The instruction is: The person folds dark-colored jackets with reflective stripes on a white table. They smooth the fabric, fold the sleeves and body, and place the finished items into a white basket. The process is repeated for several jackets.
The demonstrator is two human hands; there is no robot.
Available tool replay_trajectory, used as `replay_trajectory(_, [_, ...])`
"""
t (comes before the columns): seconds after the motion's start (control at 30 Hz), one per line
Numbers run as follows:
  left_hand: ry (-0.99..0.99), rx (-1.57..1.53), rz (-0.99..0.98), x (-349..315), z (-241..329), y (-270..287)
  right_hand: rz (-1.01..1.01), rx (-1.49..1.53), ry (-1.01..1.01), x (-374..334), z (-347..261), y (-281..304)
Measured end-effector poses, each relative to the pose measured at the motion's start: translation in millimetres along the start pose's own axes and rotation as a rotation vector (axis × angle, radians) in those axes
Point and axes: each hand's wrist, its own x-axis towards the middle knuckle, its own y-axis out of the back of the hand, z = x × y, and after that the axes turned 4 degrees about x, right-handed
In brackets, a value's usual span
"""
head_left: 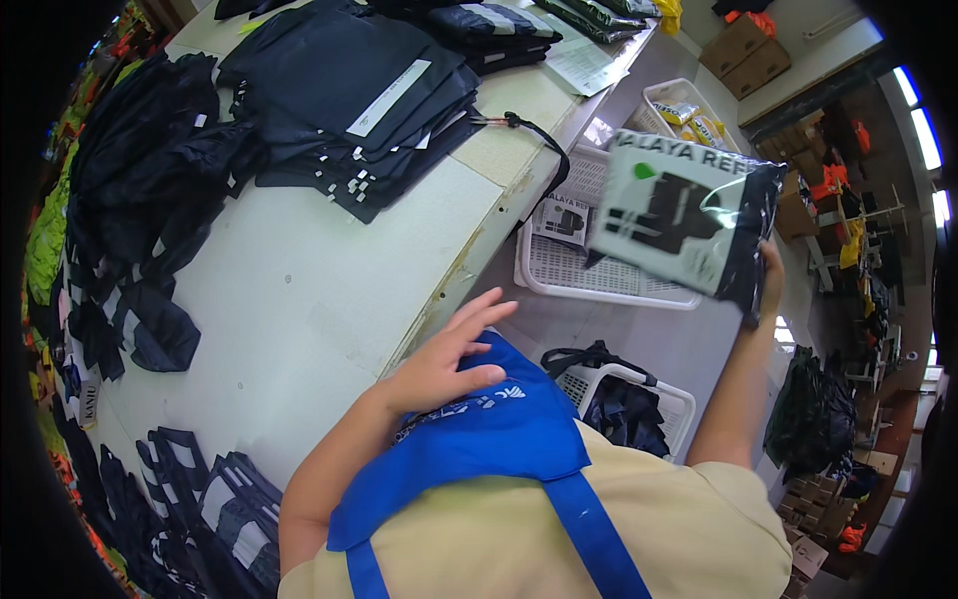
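Out to the right, my right hand (770, 280) grips the lower right corner of a packaged garment (689, 205), a flat black-and-white plastic pack with a dark picture on its front. The pack is held up above a white plastic basket (609, 290), partly covering it. Inside that basket lies a similar small-looking pack (564, 220). In front of my blue apron (479, 409), my left hand (454, 354) hovers near the table's edge, fingers spread and holding nothing.
A white table (329, 319) carries a stack of dark folded garments (349, 90), a dark heap (140, 170) and striped dark pieces (230, 499). A second basket (679, 399) holds dark cloth. Yellow packs (699, 125) sit in a farther basket. Cardboard boxes (743, 55) stand beyond.
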Motion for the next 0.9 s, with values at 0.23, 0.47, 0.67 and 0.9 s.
replay_trajectory(0.23, [0.142, -0.121, 0.326, -44.2, -47.6, 10.5, 0.610, -0.527, -0.117, 103.6, 48.7, 148.5])
replay_trajectory(0.47, [0.321, 0.223, 0.800, -134.7, -103.4, -8.7, -0.449, -0.364, -0.568, 18.0, 250.1, -108.5])
replay_trajectory(0.67, [0.484, 0.308, 1.323, -202.6, -152.3, -62.8, -1.545, -0.692, -0.660, -185.0, 228.6, -367.3])
replay_trajectory(0.9, [0.656, -0.325, 2.055, -174.3, -230.3, -209.8, -2.274, -0.870, 0.048, -290.9, 256.8, -464.5])
